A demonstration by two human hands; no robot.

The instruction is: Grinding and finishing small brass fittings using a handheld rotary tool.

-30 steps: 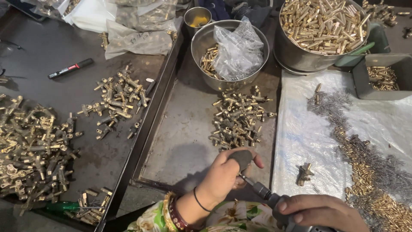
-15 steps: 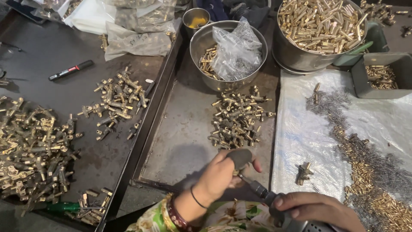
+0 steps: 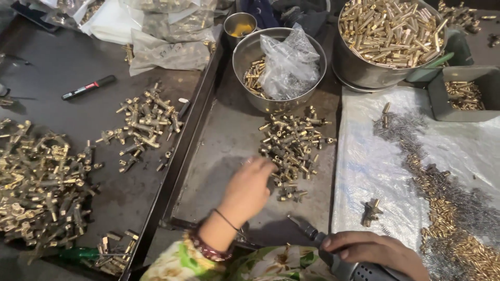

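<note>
Our count across the bench: bowls, heaps, tools, hands

We see two hands, left [image 3: 249,190] and right [image 3: 372,250], one power driver [image 3: 333,257], two big steel bowls [image 3: 250,57] [image 3: 364,73], one small steel cup [image 3: 240,23], one grey bin [image 3: 442,101], one black-and-red marker [image 3: 88,87], three loose heaps of brass fittings [image 3: 294,143] [image 3: 143,122] [image 3: 39,182], and one lone fitting [image 3: 372,211] on the plastic sheet [image 3: 364,166].
</note>
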